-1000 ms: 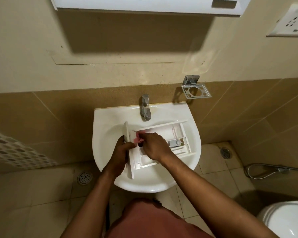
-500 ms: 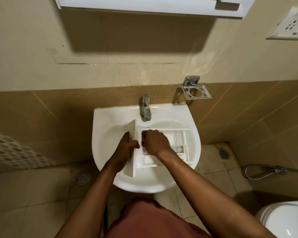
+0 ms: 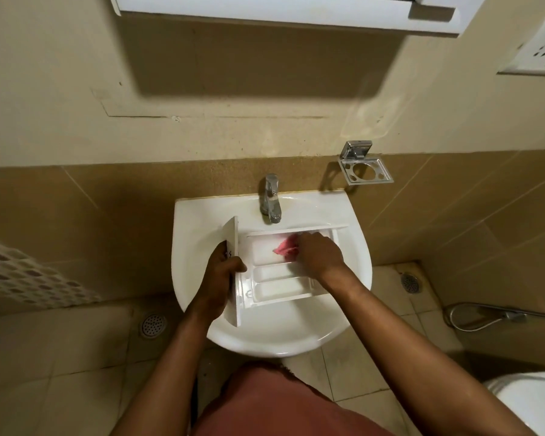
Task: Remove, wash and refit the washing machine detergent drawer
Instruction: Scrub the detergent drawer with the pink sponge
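White, compartmented detergent drawer point(image 3: 274, 289), open side up, across the sink basin point(image 3: 189, 247)

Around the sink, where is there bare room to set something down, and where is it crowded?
Bare: the sink ledge left of the drawer front, the back corner right of the tap, and the basin strip along the near rim. Crowded: mid-basin, where left hand, right hand and pink cloth work.
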